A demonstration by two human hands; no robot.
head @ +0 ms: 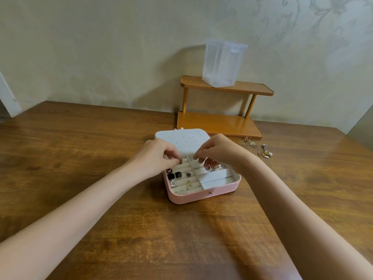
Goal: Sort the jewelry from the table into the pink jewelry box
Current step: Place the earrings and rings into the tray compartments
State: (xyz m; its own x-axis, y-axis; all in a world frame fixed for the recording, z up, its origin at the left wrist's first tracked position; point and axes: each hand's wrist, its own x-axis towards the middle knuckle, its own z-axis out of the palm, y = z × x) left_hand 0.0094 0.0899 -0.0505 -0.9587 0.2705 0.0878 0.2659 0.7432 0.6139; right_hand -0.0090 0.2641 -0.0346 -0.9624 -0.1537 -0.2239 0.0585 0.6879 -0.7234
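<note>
Pink jewelry box (203,194) open mid-desk; left hand (159,156) and right hand (217,153) curled over far compartments, apparently pinching something tiny, unclear. Loose jewelry (260,149) near right edge. Risk: dropping into wrong slot.

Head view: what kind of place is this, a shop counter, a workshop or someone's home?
Most likely a room in a home. A wooden table stands against a wall with patterned wallpaper, a small two-tier wooden shelf sits on it, and a pink jewelry box lies open under both hands.
</note>
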